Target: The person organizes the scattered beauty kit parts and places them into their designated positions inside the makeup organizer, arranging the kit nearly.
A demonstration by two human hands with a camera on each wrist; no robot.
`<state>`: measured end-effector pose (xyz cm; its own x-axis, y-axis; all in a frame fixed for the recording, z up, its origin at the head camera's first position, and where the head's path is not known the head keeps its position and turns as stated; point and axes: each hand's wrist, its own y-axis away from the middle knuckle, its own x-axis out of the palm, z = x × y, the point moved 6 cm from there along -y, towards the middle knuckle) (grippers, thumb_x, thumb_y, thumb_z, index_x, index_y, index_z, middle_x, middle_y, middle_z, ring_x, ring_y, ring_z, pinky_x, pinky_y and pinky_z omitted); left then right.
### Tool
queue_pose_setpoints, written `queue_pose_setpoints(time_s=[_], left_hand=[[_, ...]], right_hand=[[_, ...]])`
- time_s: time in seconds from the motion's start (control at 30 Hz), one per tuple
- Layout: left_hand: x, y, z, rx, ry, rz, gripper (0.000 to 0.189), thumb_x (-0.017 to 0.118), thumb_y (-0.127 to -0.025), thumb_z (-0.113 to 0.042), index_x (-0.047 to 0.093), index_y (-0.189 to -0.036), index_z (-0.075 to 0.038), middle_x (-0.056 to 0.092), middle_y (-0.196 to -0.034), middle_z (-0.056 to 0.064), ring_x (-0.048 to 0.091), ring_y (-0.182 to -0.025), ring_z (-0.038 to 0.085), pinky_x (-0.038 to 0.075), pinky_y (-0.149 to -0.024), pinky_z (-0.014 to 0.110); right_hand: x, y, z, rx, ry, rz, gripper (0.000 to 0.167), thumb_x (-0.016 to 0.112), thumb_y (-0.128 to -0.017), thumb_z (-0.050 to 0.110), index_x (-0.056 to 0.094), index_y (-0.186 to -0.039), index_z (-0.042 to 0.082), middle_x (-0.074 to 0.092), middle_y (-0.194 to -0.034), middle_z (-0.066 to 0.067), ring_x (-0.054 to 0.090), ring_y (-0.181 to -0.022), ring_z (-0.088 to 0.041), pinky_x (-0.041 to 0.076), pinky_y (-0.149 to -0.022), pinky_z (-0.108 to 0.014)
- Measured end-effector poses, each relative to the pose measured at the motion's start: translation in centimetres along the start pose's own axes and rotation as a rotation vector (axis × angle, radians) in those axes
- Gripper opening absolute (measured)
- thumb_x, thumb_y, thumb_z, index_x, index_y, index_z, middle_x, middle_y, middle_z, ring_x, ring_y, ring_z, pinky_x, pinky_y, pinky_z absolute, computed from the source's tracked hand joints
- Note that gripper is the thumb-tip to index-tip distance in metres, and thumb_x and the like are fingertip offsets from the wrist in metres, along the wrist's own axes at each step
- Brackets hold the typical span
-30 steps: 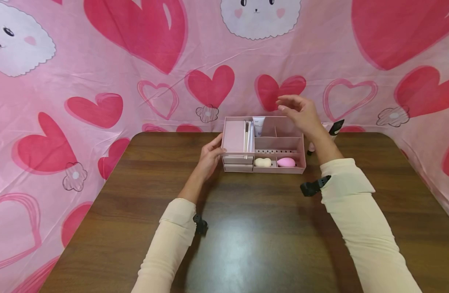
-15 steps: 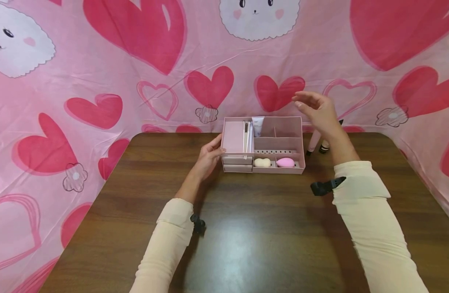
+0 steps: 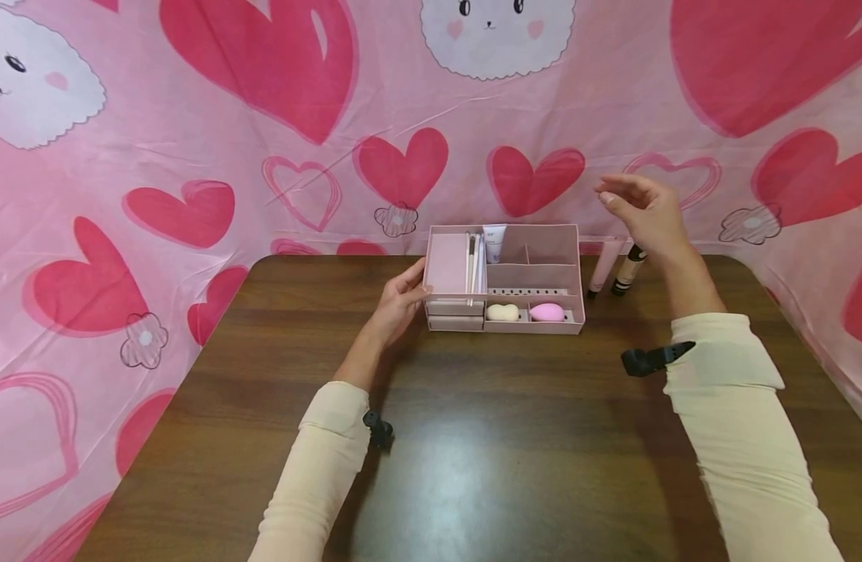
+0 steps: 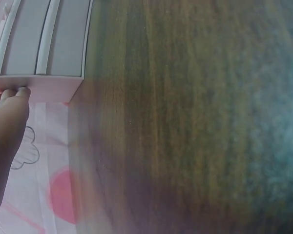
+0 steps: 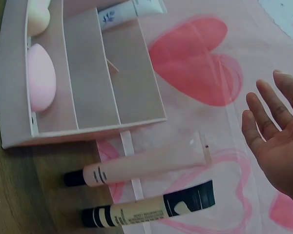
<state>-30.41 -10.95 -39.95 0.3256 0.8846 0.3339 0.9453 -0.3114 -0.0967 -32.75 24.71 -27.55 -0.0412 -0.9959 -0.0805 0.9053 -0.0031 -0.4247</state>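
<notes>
In the head view a pink desk organizer (image 3: 511, 279) stands toward the table's back. My left hand (image 3: 396, 306) rests against its left side, fingers along the wall and thumb near the front corner. Its fingertips touch that wall in the left wrist view. My right hand (image 3: 649, 215) hangs in the air right of the organizer, holding nothing, fingers loosely bent. Below it two tubes stand upright on their caps: a pink tube (image 5: 146, 163) and a beige tube with a black end (image 5: 149, 207). The organizer holds a cream makeup sponge (image 3: 503, 312) and a pink makeup sponge (image 3: 547, 312).
A white tube (image 3: 494, 243) and several slim brushes (image 3: 475, 265) stand in the organizer. Two drawers (image 3: 456, 315) lie at its lower left. Behind the brown wooden table (image 3: 459, 437) hangs a pink cloth (image 3: 304, 101) printed with hearts.
My right hand has moved right, from above the organizer's right end to over the two tubes, which now show more fully. My left hand has stayed against the organizer.
</notes>
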Motion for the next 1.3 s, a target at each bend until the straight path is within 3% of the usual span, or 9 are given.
queue_pose_setpoints(time_s=[0.2,0.4,0.53,0.67,0.97,1.3], left_hand=[[0.0,0.1,-0.1,0.005,0.006,0.003,0.065,0.036,-0.097,0.016,0.016,-0.159,0.008,0.017,-0.17,0.022,0.019,-0.157,0.033,0.017,-0.127,0.045],[0.2,0.0,-0.1,0.006,0.014,0.009,0.066,0.037,-0.097,0.015,0.016,-0.159,0.008,0.017,-0.17,0.021,0.019,-0.157,0.033,0.017,-0.127,0.046],[0.2,0.0,-0.1,0.005,0.02,0.011,0.065,0.037,-0.097,0.015,0.016,-0.159,0.007,0.017,-0.17,0.021,0.02,-0.157,0.033,0.017,-0.128,0.045],[0.1,0.0,-0.1,0.005,0.024,0.009,0.065,0.036,-0.098,0.015,0.017,-0.159,0.007,0.017,-0.17,0.021,0.02,-0.157,0.033,0.017,-0.127,0.044],[0.1,0.1,-0.1,0.003,0.031,0.003,0.064,0.037,-0.098,0.014,0.017,-0.159,0.007,0.017,-0.17,0.022,0.02,-0.157,0.033,0.018,-0.127,0.043],[0.0,0.0,-0.1,0.009,0.031,0.004,0.065,0.037,-0.097,0.014,0.018,-0.159,0.008,0.018,-0.169,0.023,0.02,-0.157,0.032,0.02,-0.128,0.041]], right_hand=[[-1.3,0.2,0.1,-0.022,-0.159,0.001,0.029,0.064,-0.093,-0.006,0.078,-0.107,0.015,0.079,-0.095,0.013,0.071,-0.092,0.002,0.051,-0.084,-0.006],[-3.2,0.2,0.2,-0.064,-0.197,-0.051,0.027,0.063,-0.091,-0.011,0.077,-0.109,0.003,0.08,-0.092,0.009,0.072,-0.09,0.0,0.053,-0.083,-0.007],[-4.3,0.2,0.0,-0.065,-0.193,-0.075,0.027,0.063,-0.091,-0.012,0.078,-0.107,0.004,0.08,-0.091,0.009,0.072,-0.09,0.0,0.052,-0.082,-0.007],[-5.3,0.3,-0.5,-0.051,-0.108,-0.083,0.03,0.062,-0.091,-0.012,0.08,-0.105,0.008,0.08,-0.089,0.014,0.072,-0.088,0.004,0.051,-0.081,-0.005],[-6.9,1.1,-2.5,0.058,0.148,-0.084,0.035,0.063,-0.095,0.0,0.078,-0.099,0.032,0.073,-0.087,0.03,0.065,-0.087,0.014,0.047,-0.079,0.0],[-8.5,2.1,-5.9,0.169,0.199,-0.123,0.033,0.065,-0.097,0.009,0.076,-0.094,0.04,0.069,-0.08,0.035,0.06,-0.075,0.016,0.048,-0.07,-0.001]])
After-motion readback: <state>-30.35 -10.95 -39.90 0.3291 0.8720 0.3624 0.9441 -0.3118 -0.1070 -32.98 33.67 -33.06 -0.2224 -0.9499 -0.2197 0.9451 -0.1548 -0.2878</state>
